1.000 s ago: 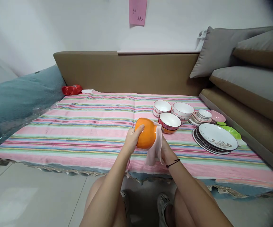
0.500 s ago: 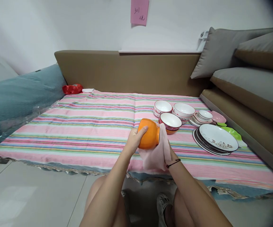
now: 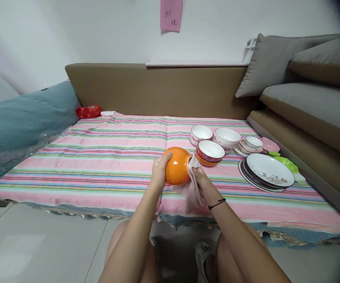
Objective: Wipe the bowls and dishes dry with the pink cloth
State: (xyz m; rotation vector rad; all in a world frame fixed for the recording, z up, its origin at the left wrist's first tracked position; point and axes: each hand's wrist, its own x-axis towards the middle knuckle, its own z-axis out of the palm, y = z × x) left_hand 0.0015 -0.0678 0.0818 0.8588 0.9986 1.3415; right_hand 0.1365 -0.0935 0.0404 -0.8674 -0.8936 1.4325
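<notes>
An orange bowl (image 3: 177, 167) is held tilted on its side above the striped cloth, its glossy outside facing me. My left hand (image 3: 159, 171) is closed round its left side, thumb on the outer wall. My right hand (image 3: 201, 181) is closed on a pale pink cloth (image 3: 192, 192), pressing it against the bowl's foot at the right; the lower part of the cloth hangs down. Just beyond the right hand, a red-patterned bowl (image 3: 210, 151) with a white inside sits in another orange bowl (image 3: 206, 162).
White bowls (image 3: 201, 133) with red rims stand behind. To the right are stacked plates (image 3: 270, 171), small dishes (image 3: 252, 143), a pink dish (image 3: 270, 144) and a green leaf-shaped dish (image 3: 289, 166). Cushions (image 3: 314, 106) border the right side; a red package (image 3: 89, 111) lies far left.
The orange bowl has turned and shifted slightly left with my left hand. My right hand, earlier covered by the cloth, now shows more, and the cloth hangs narrower.
</notes>
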